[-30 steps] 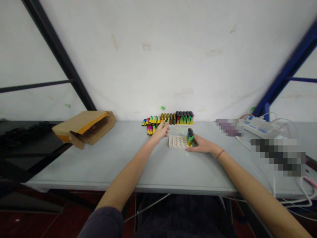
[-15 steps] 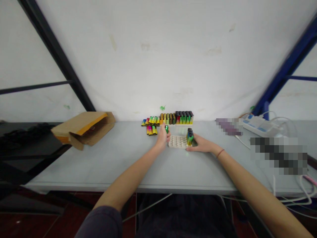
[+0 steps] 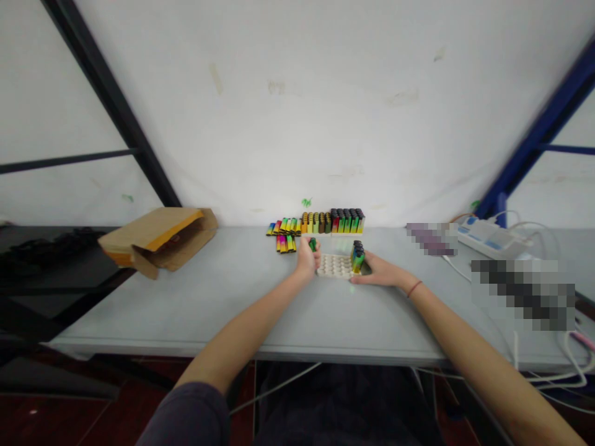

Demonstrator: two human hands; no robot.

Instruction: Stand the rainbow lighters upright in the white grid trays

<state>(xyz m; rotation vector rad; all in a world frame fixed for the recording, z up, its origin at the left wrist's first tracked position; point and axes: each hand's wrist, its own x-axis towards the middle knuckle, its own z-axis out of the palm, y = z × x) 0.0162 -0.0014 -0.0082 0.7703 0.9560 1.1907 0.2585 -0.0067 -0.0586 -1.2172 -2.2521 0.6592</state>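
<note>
My left hand (image 3: 307,256) is closed around a green lighter (image 3: 313,245), just past the left end of a white tray with rows of round holes (image 3: 333,265). Several black-topped lighters (image 3: 357,259) in green, blue and yellow stand upright in the tray's right-end row. My right hand (image 3: 377,271) grips that end of the tray, thumb at the front corner and fingers behind the standing lighters. Farther back, loose colourful lighters (image 3: 285,243) lie in a pile.
Behind the tray, a block of yellow and brown pieces (image 3: 316,222) stands beside a full tray of black-topped lighters (image 3: 348,221). An opened cardboard box (image 3: 158,241) lies at the left. At the right are a power strip (image 3: 488,238), white cables and blurred-out items.
My left hand has drawn slightly back toward me with the lighter. My right hand stays at the tray. The view has shifted very slightly.
</note>
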